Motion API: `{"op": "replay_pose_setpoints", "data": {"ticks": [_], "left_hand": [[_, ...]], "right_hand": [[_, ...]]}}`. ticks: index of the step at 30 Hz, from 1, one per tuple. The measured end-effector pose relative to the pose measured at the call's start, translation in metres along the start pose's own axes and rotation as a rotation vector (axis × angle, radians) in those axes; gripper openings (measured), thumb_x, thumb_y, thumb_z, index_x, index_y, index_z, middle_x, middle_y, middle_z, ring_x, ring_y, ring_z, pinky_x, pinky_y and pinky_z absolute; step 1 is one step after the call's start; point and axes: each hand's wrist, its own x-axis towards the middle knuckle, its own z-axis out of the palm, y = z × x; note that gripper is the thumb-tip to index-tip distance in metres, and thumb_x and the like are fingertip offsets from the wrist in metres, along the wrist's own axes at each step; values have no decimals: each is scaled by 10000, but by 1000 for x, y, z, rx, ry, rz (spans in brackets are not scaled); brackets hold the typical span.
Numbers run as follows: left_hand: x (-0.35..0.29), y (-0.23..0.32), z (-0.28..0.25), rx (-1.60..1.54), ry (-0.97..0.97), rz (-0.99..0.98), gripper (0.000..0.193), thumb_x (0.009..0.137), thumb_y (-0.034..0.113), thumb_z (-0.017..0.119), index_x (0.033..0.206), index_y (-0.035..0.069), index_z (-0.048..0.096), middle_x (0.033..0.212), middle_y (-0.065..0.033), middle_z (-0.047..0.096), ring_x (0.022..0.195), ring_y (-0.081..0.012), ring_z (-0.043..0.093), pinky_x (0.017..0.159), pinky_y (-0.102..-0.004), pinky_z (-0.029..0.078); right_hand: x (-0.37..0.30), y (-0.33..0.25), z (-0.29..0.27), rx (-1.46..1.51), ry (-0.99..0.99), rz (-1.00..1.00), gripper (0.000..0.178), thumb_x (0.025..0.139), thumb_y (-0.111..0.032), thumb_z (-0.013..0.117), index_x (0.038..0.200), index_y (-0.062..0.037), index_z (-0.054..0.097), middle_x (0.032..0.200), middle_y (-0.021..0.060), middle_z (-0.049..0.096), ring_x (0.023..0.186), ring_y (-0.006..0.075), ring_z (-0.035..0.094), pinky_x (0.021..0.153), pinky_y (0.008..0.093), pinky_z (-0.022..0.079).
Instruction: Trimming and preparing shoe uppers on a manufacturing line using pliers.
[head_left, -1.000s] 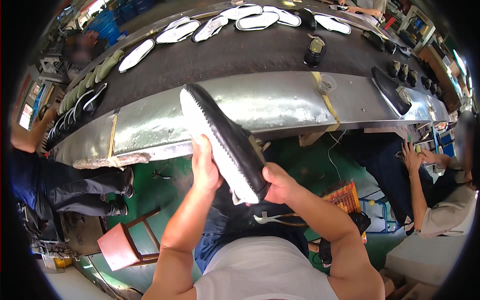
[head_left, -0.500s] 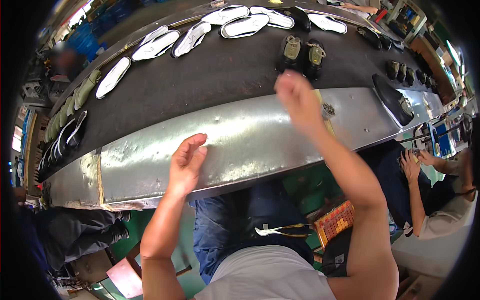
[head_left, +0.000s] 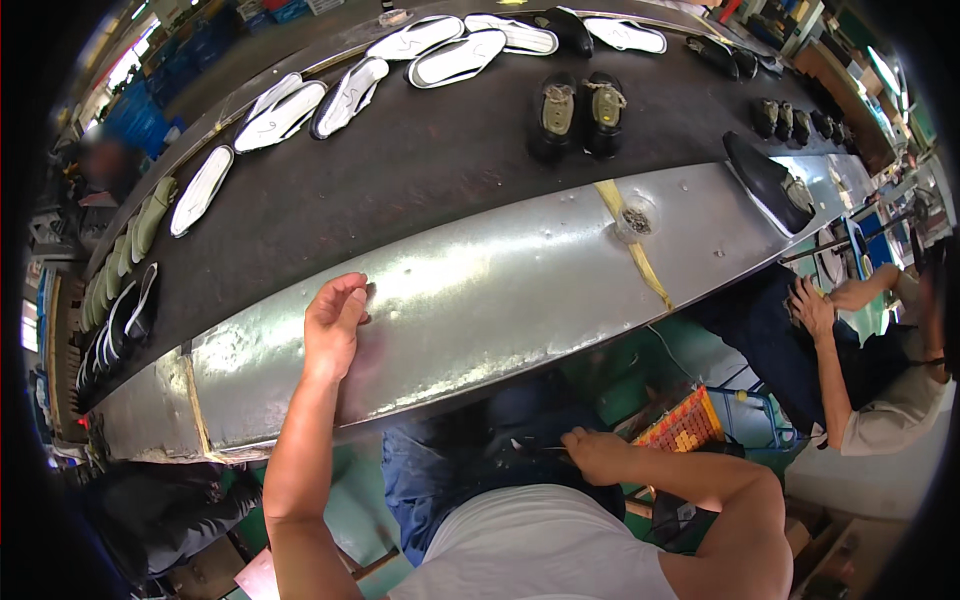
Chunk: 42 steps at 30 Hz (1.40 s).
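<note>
Over the metal bench edge, my left hand has its fingers curled with the thumb against them; anything between them is too small to make out. Down at my lap, my right hand is closed round the handles of a pair of pliers, whose jaws point left and look blurred against my dark blue trousers. A small heap of tiny metal pieces lies on the bench beside a yellow strip. Beyond it stand two black shoes with olive tops.
Several white-bottomed shoes line the far side of the dark bench top. Green and black shoe pieces stand at the left. One black shoe rests at the right edge. A co-worker sits at my right, near an orange woven seat.
My right hand has come down from above the bench to my lap and taken hold of the pliers. My left hand's thumb and fingers have drawn closer together. The view has shifted slightly.
</note>
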Motion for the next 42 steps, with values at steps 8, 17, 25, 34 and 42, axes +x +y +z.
{"op": "replay_pose_setpoints", "data": {"ticks": [8,17,25,34,42], "left_hand": [[33,12,-23,-17,31,-56,242,980,155,590,1164,-2,605,1094,-52,644,952,-111,610,759,-277,538],[201,-4,-27,370,205,62,524,911,293,669,1294,-41,540,1230,-153,607,1077,-230,612,947,-318,480],[363,7,-18,597,449,30,976,801,511,735,1463,-69,312,1530,-261,292,1418,-347,327,1158,-396,312],[341,22,-66,325,237,-100,734,874,582,651,1201,-73,597,1066,-149,658,908,-185,638,672,-301,525],[4,-8,-246,-272,508,42,430,1000,266,519,1352,21,487,1217,-125,625,970,-207,679,707,-313,586]], "right_hand": [[-3,13,-167,1510,-178,-179,507,854,-97,580,1342,-9,470,1103,98,623,910,143,600,740,298,511],[138,39,-333,1128,470,83,318,951,-271,613,1192,-64,593,1008,41,678,779,66,612,506,190,391],[367,78,-448,1279,293,-32,173,988,-181,534,1049,-19,526,938,94,660,730,148,639,445,227,363],[443,119,-444,1478,722,106,149,980,-151,505,1011,-9,539,815,77,633,613,143,610,365,222,322],[435,152,-488,1341,732,39,147,945,-87,535,1057,7,517,906,122,623,679,175,619,572,253,536]]}}
